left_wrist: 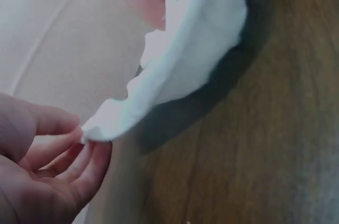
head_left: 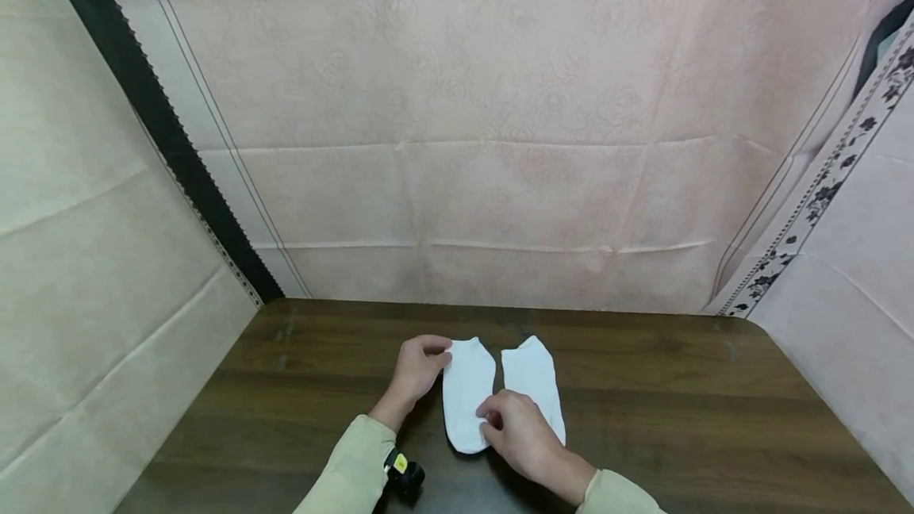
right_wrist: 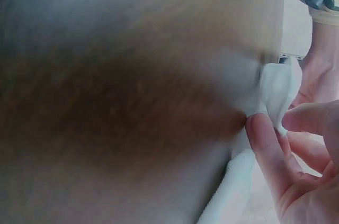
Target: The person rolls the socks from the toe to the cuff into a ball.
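Note:
Two short white socks lie side by side over the wooden table. My left hand (head_left: 420, 370) pinches the left sock (head_left: 467, 395) at its upper left corner, between thumb and fingers. In the left wrist view, that sock (left_wrist: 204, 49) hangs slanting from the fingertips, raised off the wood. Lower down, my right hand (head_left: 523, 428) grips the same sock's right edge near the rounded end, as the right wrist view also shows with thumb and forefinger on the white cloth (right_wrist: 275, 89). The right sock (head_left: 534, 375) is partly hidden behind my right hand.
The dark brown wooden table (head_left: 664, 403) extends to both sides. Pale patterned cloth (head_left: 500, 141) hangs behind it, with more cloth at left and right. A black device (head_left: 407, 476) is strapped to my left wrist.

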Available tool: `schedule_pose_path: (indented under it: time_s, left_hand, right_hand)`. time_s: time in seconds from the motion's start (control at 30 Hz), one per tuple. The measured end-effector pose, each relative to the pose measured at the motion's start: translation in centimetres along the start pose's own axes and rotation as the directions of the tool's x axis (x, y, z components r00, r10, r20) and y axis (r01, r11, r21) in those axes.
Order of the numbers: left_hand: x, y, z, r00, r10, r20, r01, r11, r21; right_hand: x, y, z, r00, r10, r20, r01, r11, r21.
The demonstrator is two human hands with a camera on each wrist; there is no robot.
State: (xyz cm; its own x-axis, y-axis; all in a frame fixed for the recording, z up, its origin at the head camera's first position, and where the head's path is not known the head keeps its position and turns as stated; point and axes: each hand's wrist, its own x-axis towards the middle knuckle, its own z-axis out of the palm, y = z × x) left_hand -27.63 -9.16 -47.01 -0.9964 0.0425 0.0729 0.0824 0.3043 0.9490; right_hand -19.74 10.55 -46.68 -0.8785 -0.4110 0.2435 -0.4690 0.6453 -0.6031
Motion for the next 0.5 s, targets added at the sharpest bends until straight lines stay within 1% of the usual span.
schedule_pose_path:
  time_s: [0.13, 0.27, 0.33, 0.4, 0.5]
  left_hand:
    - [0.07, -0.05, -0.1, 0.999, -0.045, -0.024, 0.043, 0.997, -0.056]
    - [0.02, -0.11, -0.22, 0.998, -0.062, -0.019, 0.06, 0.994, -0.088]
    - [0.0, -0.2, -0.23, 0.997, -0.075, -0.009, 0.074, 0.992, -0.103]
    - [0.01, -0.3, -0.16, 0.996, -0.091, 0.006, 0.091, 0.99, -0.104]
    - [0.05, -0.34, -0.04, 0.993, -0.118, 0.025, 0.12, 0.988, -0.098]
  right_hand:
    - [0.0, -0.02, -0.14, 1.0, 0.006, -0.004, -0.006, 0.999, 0.049]
    - [-0.02, 0.05, -0.2, 0.999, 0.04, 0.02, -0.043, 0.986, 0.162]
    - [-0.06, 0.11, -0.21, 0.997, 0.069, 0.041, -0.077, 0.968, 0.238]
    - [-0.13, 0.1, -0.3, 0.993, 0.106, 0.059, -0.119, 0.941, 0.318]
    - [-0.23, 0.15, -0.48, 0.985, 0.148, 0.09, -0.172, 0.896, 0.409]
